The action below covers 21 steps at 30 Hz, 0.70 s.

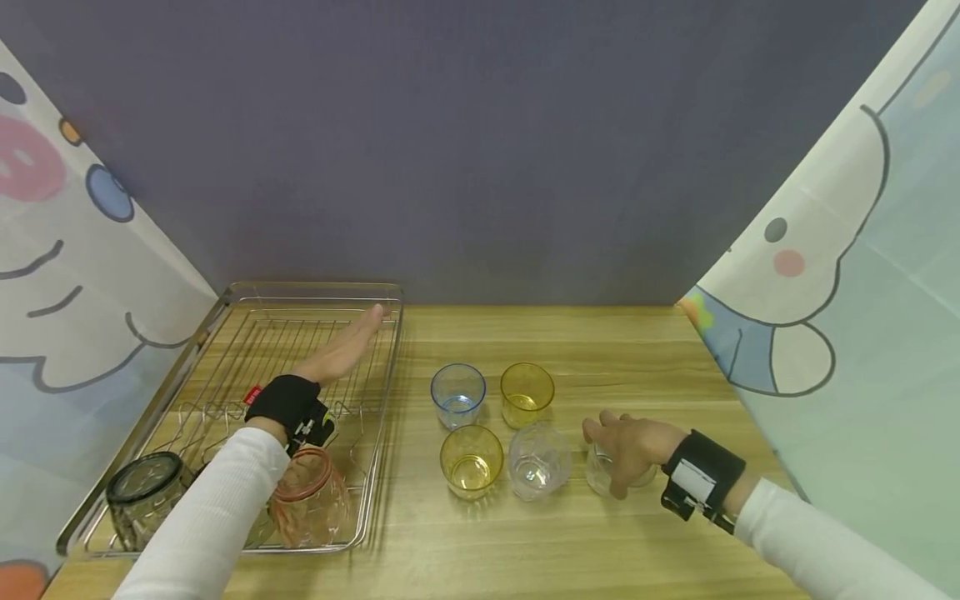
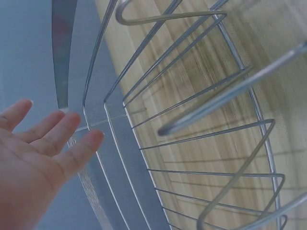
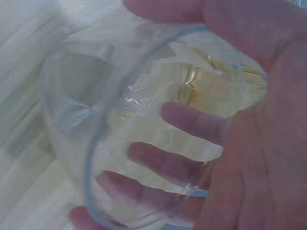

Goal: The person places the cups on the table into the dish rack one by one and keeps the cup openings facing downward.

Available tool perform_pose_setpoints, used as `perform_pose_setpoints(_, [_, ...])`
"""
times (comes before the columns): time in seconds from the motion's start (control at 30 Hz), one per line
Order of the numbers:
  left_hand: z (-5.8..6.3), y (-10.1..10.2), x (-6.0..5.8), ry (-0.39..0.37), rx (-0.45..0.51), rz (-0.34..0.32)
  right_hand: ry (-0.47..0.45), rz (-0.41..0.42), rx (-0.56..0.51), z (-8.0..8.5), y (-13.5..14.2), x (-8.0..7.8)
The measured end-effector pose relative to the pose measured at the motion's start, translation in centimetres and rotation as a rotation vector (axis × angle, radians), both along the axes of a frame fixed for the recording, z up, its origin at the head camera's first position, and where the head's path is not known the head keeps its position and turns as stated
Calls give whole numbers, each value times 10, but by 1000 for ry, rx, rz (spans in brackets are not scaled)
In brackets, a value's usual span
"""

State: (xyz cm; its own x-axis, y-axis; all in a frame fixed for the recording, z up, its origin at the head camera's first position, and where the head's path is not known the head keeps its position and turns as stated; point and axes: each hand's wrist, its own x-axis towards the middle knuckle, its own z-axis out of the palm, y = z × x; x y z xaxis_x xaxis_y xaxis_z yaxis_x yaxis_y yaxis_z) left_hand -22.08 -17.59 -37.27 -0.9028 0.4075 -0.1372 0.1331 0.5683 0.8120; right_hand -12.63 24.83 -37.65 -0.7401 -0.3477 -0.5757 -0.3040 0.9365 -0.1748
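Observation:
My left hand [image 1: 343,350] is over the metal wire dish rack [image 1: 395,375], fingers straight and holding nothing; in the left wrist view the palm and spread fingers [image 2: 79,148] show beside the bare wires. On the right of the wooden table, my right hand [image 1: 633,446] holds a clear glass [image 1: 597,475] from above. Up close in the right wrist view, the thumb lies on one side of this clear glass [image 3: 72,120] and the fingers [image 3: 148,160] curve round the other, seen through its wall. Next to it on the table stands another clear glass [image 1: 538,462].
A blue-tinted glass [image 1: 458,393] and two yellow glasses [image 1: 527,392] stand upright mid-table. At the rack's near end, a dark glass [image 1: 146,496] and a pink glass [image 1: 309,500] rest upside down, with my left forearm partly over them. A grey wall [image 1: 465,167] rises behind.

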Motion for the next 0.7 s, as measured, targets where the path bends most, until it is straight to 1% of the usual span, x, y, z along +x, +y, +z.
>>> perform_pose_setpoints(0.07, [0,-3,-1,-20,43,0,-2,-4,-14,-2,1,0])
perform_pose_setpoints(0.23, [2,-9,-2,-25,134,10,-13,-5,-38,-3,4,-3])
perform_pose_setpoints(0.33, [3,-14,-1,-11,164,15,-39,-11,-63,-3,6,-8])
perform_pose_setpoints(0.4, [6,-16,0,-6,165,20,-75,-36,-86,-2,8,-11])
perform_pose_setpoints(0.57, [19,-23,1,42,171,37,-188,-125,-160,1,16,-21])
perform_pose_setpoints(0.7, [32,-28,3,90,156,51,-241,-152,-218,4,23,-31])
